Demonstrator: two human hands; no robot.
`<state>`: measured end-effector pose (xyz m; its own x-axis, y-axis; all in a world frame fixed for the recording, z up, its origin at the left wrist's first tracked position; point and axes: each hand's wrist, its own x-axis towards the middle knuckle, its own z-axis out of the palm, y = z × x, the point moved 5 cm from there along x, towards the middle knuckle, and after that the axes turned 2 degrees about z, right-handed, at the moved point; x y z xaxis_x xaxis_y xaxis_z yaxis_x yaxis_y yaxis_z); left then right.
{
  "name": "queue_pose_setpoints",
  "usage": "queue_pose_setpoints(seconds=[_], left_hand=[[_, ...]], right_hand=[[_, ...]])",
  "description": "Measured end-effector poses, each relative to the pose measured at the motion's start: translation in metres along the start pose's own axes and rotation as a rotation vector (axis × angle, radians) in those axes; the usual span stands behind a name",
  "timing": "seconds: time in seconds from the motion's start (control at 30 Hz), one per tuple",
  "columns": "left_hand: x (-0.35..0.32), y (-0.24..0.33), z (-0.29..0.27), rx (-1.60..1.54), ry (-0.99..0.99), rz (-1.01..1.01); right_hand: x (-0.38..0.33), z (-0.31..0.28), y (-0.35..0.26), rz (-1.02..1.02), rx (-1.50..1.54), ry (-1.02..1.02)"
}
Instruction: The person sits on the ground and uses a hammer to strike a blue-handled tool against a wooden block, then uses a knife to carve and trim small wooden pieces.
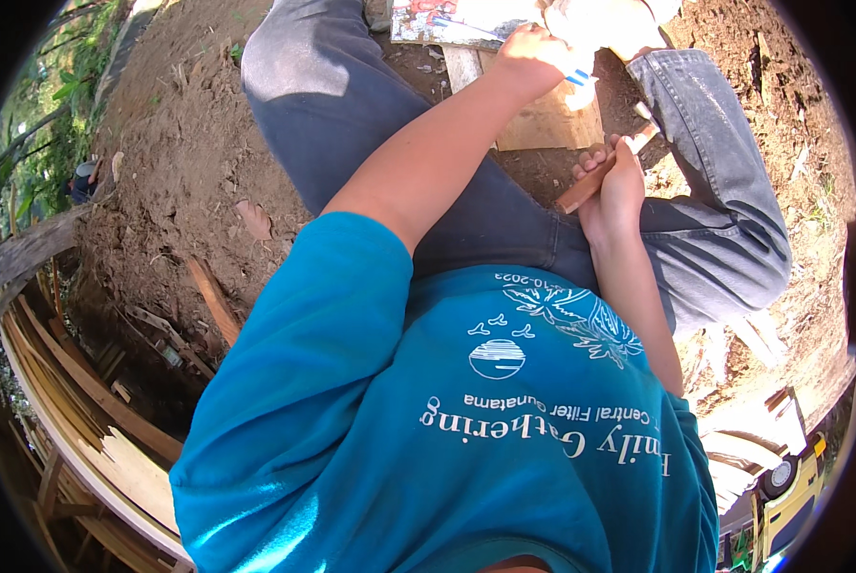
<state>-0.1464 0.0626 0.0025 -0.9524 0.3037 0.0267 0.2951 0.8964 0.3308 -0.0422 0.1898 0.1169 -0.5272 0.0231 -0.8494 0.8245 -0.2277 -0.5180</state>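
My left hand (531, 65) is closed at the upper middle, over the far end of a pale wooden board (547, 131). A small blue-and-white piece (578, 76) shows beside its fingers; glare hides what they grip. My right hand (617, 186) is wrapped round a reddish-brown piece of wood (581, 194), tilted up to the right, close to the board's near right corner. A small whitish tip (644, 111) shows near the wood's far end; whether the two are joined, I cannot tell.
My bent legs, in grey jeans (734, 143), frame the board. Beyond it lies a paint-marked panel (452, 21), next to my sunlit foot (629, 33). Timber strips (94, 382) are stacked at the left, and a loose stick (215, 301) lies on bare soil. A yellow vehicle (793, 501) is at lower right.
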Motion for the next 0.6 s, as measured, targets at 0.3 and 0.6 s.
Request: queue_pose_setpoints(seconds=[0.3,0.6], left_hand=[[0.0,0.001,0.0,0.074,-0.102,0.039],[0.003,-0.001,0.002,-0.027,-0.154,-0.015]], right_hand=[[-0.003,0.001,-0.004,-0.014,-0.003,-0.005],[-0.005,0.004,-0.005,0.01,-0.059,-0.046]])
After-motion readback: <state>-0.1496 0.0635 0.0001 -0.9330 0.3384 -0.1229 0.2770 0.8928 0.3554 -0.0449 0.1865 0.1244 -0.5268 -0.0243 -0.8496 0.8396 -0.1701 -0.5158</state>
